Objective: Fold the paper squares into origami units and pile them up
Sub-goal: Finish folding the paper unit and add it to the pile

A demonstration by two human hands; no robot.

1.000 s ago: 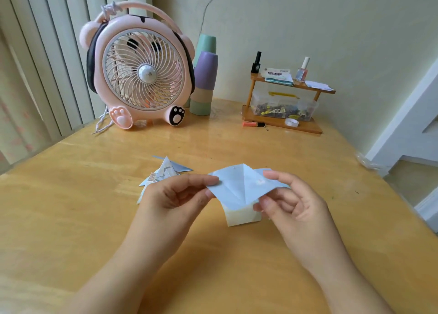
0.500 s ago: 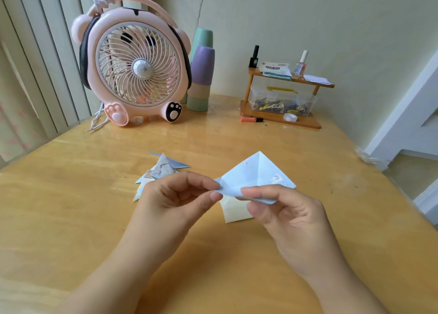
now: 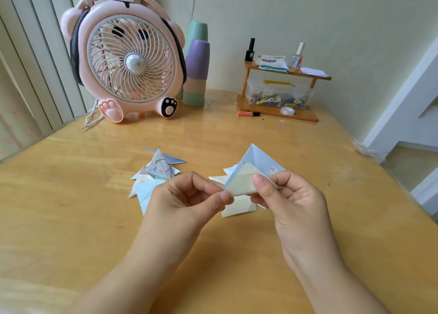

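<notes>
Two hands at frame centre, my left hand (image 3: 189, 195) and right hand (image 3: 291, 195), pinch the blue paper square (image 3: 256, 162) mid-fold above the table (image 3: 71, 207), finished units (image 3: 154, 174) piled left; I judge uneven finger pressure could skew the crease.

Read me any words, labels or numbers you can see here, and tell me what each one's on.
"STICKY NOTE": dark banner on the white packet on the wooden shelf's top tier.
Small print above and below that banner: too small to read.
Nail polish bottles: no readable label.
Pink fan: paw and face markings only, no text.
Blue paper held in both hands: a small white mark, not readable.
</notes>
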